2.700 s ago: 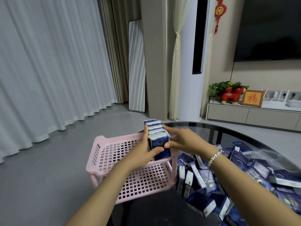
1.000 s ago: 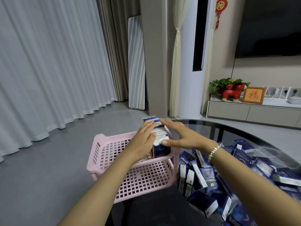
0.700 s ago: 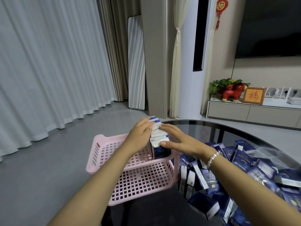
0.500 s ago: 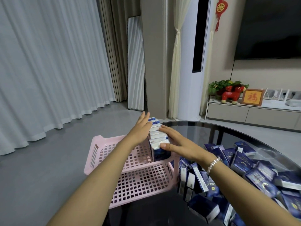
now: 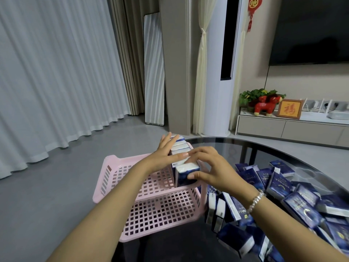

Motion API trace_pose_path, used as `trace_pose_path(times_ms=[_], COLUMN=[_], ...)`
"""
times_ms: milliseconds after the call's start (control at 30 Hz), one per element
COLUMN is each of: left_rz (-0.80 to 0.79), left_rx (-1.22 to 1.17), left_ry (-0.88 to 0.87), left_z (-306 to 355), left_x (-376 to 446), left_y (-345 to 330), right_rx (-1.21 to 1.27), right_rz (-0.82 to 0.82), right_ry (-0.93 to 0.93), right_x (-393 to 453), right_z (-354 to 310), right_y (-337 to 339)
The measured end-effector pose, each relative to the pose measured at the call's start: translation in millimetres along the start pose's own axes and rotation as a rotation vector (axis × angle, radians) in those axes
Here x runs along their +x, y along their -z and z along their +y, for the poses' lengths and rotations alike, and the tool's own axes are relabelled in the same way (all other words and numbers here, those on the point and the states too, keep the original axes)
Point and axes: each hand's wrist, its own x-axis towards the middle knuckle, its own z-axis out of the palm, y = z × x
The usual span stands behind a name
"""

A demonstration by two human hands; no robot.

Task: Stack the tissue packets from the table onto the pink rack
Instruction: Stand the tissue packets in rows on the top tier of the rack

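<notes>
One pink rack (image 5: 113,178) with two tiers, two hands, and one row of tissue packets (image 5: 180,148) on it.

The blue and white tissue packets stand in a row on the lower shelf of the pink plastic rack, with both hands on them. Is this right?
Not quite: the head view shows the row of blue and white tissue packets on the upper shelf of the pink plastic rack. Left hand and right hand are on them.

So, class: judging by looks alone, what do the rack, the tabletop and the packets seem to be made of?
Rack: seemingly moulded plastic, matte pink, with a square grid of holes.
Tabletop: probably dark tinted glass; glossy, and the legs show through it.
Packets: likely thin glossy plastic film, dark blue, with white tissue visible at the ends.
</notes>
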Motion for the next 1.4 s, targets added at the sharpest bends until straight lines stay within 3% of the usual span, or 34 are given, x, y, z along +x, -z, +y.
trace_pose_path(times_ms=[67, 200, 333, 567, 667, 767, 1033, 1200, 1400], left_rz=[0.025, 0.048, 0.057, 0.145, 0.321, 0.387, 0.632, 0.787, 0.468], left_rx=[0.002, 0.013, 0.029, -0.043, -0.215, -0.360, -0.494, -0.331, -0.171], left_ry=[-0.010, -0.012, 0.013, -0.008, 0.107, 0.254, 0.348, 0.127, -0.118], left_z=[-2, -3, 2, 7, 11, 17, 40, 39, 29], left_x=[0, 1, -1, -10, -16, -26, -25, -51, -75], left_y=[-2, -5, -9, -21, -26, -45, -66, -67, -69], right_rx=[0.064, 0.420, 0.530, 0.417, 0.495, 0.586, 0.330, 0.428, 0.484], right_rz=[0.019, 0.076, 0.207, 0.342, 0.378, 0.338, 0.328, 0.379, 0.439], right_ry=[0.003, -0.072, -0.113, -0.219, -0.304, -0.412, -0.432, -0.403, -0.385], right_x=[0, -3, -4, -2, 3, 7, 10, 5, 0], right_z=[0, -4, -5, -3, 1, 8, -2, -4, -2], right_y=[-2, 0, 13, 11, 5, -4, -3, -3, -2])
